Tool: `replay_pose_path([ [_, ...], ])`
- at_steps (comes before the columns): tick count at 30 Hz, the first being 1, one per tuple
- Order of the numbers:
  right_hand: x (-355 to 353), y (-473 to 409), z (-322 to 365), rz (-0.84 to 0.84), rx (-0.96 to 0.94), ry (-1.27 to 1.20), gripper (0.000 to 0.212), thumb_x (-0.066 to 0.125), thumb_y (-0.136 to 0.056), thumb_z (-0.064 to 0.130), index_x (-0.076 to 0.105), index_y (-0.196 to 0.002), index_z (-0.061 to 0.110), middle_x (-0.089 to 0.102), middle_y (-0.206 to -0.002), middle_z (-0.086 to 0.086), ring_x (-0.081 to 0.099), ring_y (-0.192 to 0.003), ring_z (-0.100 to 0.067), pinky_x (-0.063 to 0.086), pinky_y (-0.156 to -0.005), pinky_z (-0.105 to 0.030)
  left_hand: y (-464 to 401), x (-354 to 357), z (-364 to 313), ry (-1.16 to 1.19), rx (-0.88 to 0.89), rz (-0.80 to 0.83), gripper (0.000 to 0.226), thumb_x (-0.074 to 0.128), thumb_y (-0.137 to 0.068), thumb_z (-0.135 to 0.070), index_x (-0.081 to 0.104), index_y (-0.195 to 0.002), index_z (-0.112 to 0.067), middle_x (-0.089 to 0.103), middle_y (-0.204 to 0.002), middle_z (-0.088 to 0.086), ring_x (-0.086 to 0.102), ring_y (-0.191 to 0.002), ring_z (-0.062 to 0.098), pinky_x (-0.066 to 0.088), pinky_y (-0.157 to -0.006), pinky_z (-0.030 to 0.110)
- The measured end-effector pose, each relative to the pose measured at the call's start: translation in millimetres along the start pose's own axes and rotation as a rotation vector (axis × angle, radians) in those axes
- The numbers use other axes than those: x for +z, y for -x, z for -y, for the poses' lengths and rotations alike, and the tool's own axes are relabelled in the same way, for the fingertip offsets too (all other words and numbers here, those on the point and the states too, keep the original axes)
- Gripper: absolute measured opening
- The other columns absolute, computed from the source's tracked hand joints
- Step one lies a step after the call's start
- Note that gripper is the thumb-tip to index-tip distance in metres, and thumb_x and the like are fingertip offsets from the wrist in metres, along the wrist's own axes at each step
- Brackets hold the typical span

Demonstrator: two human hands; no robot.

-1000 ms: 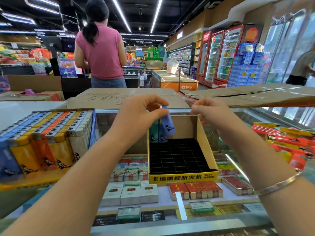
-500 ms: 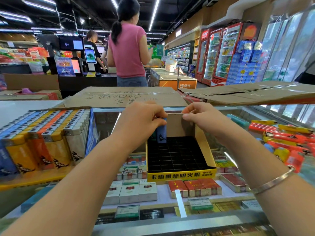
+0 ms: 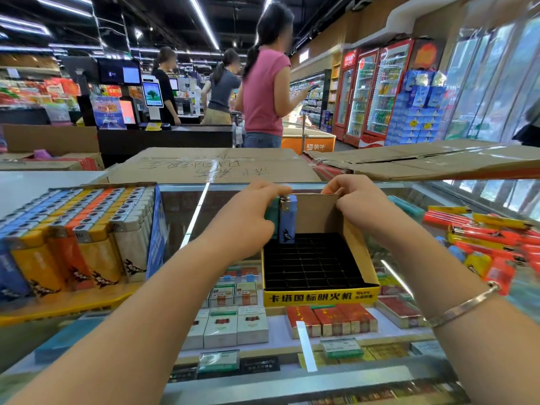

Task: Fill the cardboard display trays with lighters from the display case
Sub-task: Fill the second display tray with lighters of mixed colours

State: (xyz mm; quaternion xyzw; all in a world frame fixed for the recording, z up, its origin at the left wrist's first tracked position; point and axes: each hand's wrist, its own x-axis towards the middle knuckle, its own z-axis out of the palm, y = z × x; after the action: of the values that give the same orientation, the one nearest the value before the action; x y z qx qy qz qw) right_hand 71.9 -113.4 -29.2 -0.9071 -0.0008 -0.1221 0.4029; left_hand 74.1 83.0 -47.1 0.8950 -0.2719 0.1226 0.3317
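Note:
A yellow cardboard display tray (image 3: 321, 296) with a black grid insert stands on the glass display case (image 3: 482, 311). My left hand (image 3: 251, 220) grips a blue lighter (image 3: 287, 219) and a teal lighter (image 3: 272, 213) upright at the tray's back left corner, their bases at the grid. My right hand (image 3: 355, 204) pinches the top edge of the tray's brown back flap. On the left stands a full tray of lighters (image 3: 73, 229) in blue, yellow, orange and white rows. Loose red, yellow and blue lighters (image 3: 491, 238) lie on the glass to the right.
Flattened cardboard boxes (image 3: 216, 165) lie across the far side of the counter. Cigarette packs (image 3: 233, 325) fill the shelf under the glass. A person in a pink top (image 3: 264, 92) stands beyond the counter, two more people at the checkout behind. Drink fridges (image 3: 377, 89) line the right wall.
My left hand has lowered the blue and teal lighters from above the tray down to its back left corner. My right hand moved in and took hold of the back flap.

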Motion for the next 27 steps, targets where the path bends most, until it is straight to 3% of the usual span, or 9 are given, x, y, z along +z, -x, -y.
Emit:
replay_pose_path([
  [2, -3, -1, -2, -0.031, 0.011, 0.003, 0.03, 0.042, -0.086, -0.002, 0.057, -0.082, 0.024, 0.056, -0.084, 0.0, 0.05, -0.077, -0.011, 0.035, -0.055, -0.025, 1, 5, -2, 0.141, -0.065, -0.01, 0.07, 0.054, -0.081, 0.002, 0.033, -0.14, -0.03, 0.045, -0.128, -0.008, 0.047, -0.093, 0.001, 0.044, -0.071, 0.011],
  [4, -5, 0, -3, -0.057, 0.002, 0.017, 0.026, 0.045, -0.086, 0.002, 0.056, -0.08, 0.025, 0.056, -0.083, 0.0, 0.05, -0.076, -0.01, 0.034, -0.055, -0.025, 1, 10, -5, 0.29, -0.156, -0.023, 0.069, 0.054, -0.083, -0.001, 0.027, -0.141, -0.025, 0.052, -0.114, -0.008, 0.05, -0.082, 0.0, 0.051, -0.071, 0.022],
  [7, -7, 1, -4, -0.097, -0.024, 0.032, 0.018, 0.049, -0.088, 0.011, 0.057, -0.08, 0.025, 0.056, -0.079, 0.002, 0.051, -0.074, -0.01, 0.035, -0.055, -0.025, 3, 21, -10, 0.348, -0.225, 0.004, 0.06, 0.05, -0.085, -0.002, 0.028, -0.136, -0.023, 0.049, -0.09, -0.012, 0.052, -0.078, 0.004, 0.046, -0.057, 0.017],
  [11, -23, 3, -5, -0.192, -0.015, -0.008, 0.015, 0.051, -0.089, 0.017, 0.059, -0.078, 0.023, 0.055, -0.077, 0.003, 0.052, -0.069, -0.013, 0.044, -0.059, -0.028, 5, 28, -14, 0.38, -0.24, 0.007, 0.063, 0.046, -0.084, 0.001, 0.025, -0.137, -0.026, 0.049, -0.088, -0.001, 0.051, -0.068, 0.013, 0.036, -0.037, 0.009],
  [15, -54, 15, -22, -0.225, -0.002, 0.25, 0.023, 0.053, -0.085, 0.008, 0.058, -0.066, 0.019, 0.06, -0.07, -0.003, 0.054, -0.06, -0.016, 0.042, -0.053, -0.025, 3, 31, -12, 0.386, -0.217, 0.031, 0.048, 0.046, -0.083, 0.002, 0.03, -0.115, -0.029, 0.048, -0.093, -0.001, 0.052, -0.071, 0.014, 0.039, -0.042, 0.012],
  [18, -83, 31, -41, -0.076, 0.1, 0.637, 0.022, 0.051, -0.081, 0.0, 0.064, -0.072, 0.016, 0.068, -0.085, -0.011, 0.06, -0.077, -0.025, 0.049, -0.067, -0.031, 2, 35, -11, 0.381, -0.201, 0.058, 0.072, 0.047, -0.084, 0.001, 0.015, -0.143, -0.027, 0.046, -0.114, 0.004, 0.055, -0.079, 0.015, 0.046, -0.055, 0.021],
  [21, -102, 52, -52, 0.128, 0.15, 0.9, 0.024, 0.053, -0.081, 0.0, 0.068, -0.087, 0.018, 0.066, -0.095, -0.005, 0.06, -0.084, -0.021, 0.045, -0.068, -0.026, 1, 39, -13, 0.353, -0.176, 0.079, 0.082, 0.048, -0.086, 0.0, 0.001, -0.148, -0.026, 0.033, -0.138, 0.006, 0.049, -0.081, 0.005, 0.042, -0.054, 0.012],
  [25, -104, 67, -62, 0.261, 0.118, 0.937, 0.022, 0.056, -0.087, 0.006, 0.069, -0.096, 0.021, 0.061, -0.09, 0.002, 0.053, -0.066, -0.006, 0.037, -0.051, -0.019, 3, 42, -17, 0.343, -0.169, 0.082, 0.083, 0.049, -0.086, 0.001, -0.001, -0.148, -0.024, 0.023, -0.148, 0.004, 0.042, -0.08, 0.0, 0.039, -0.047, 0.005],
  [27, -100, 66, -65, 0.249, 0.078, 0.956, 0.026, 0.055, -0.087, 0.006, 0.069, -0.103, 0.021, 0.063, -0.099, 0.0, 0.056, -0.077, -0.012, 0.042, -0.06, -0.022, 4, 42, -19, 0.353, -0.174, 0.089, 0.083, 0.049, -0.087, 0.0, -0.001, -0.148, -0.024, 0.02, -0.15, 0.004, 0.04, -0.089, 0.002, 0.038, -0.049, 0.007],
])
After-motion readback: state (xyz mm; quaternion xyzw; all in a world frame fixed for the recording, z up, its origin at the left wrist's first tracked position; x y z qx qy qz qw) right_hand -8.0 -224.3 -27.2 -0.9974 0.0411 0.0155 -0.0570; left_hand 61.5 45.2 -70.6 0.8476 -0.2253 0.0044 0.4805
